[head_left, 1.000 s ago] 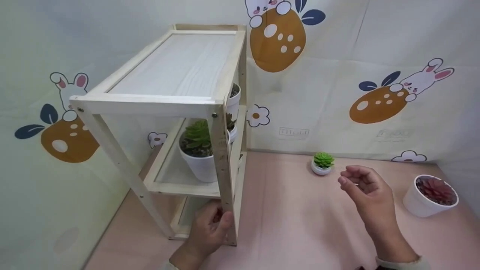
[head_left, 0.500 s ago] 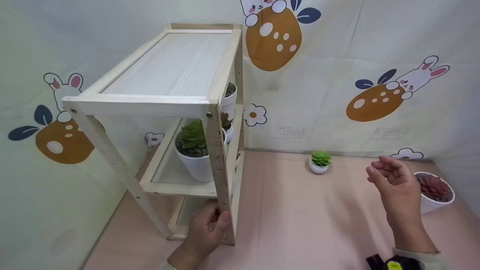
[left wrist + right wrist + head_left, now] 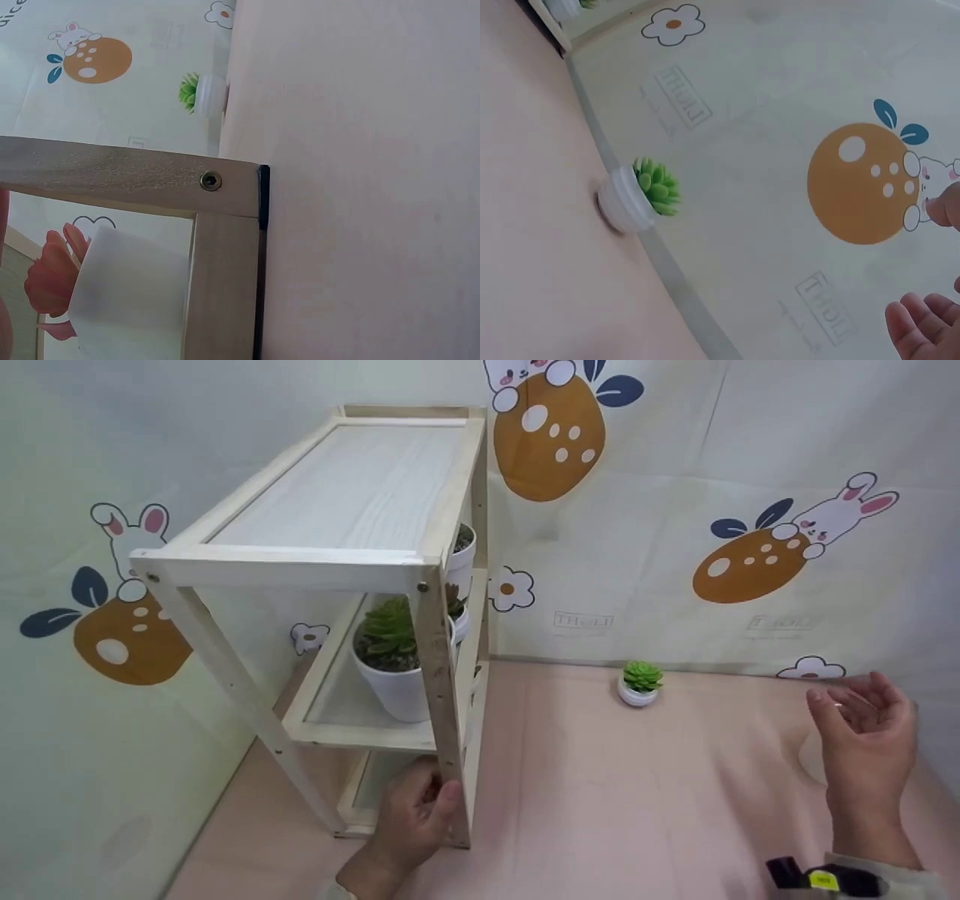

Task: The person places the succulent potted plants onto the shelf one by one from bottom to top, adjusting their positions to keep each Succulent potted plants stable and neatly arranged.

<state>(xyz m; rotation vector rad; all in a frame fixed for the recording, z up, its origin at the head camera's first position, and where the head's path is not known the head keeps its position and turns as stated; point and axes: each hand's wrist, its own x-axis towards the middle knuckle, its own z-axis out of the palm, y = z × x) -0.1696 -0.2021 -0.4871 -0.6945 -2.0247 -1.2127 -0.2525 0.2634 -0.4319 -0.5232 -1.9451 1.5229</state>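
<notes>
The right hand (image 3: pixel 862 731) has swung away from the small green plant (image 3: pixel 639 684) to the counter's right edge, loosely curled and empty over the red-plant pot, while the left hand (image 3: pixel 412 817) grips the wooden shelf (image 3: pixel 439 690) post.

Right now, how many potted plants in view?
4: a large green succulent on the rack's middle shelf, two pots behind it, a small succulent on the table. The right hand may hide another.
</notes>
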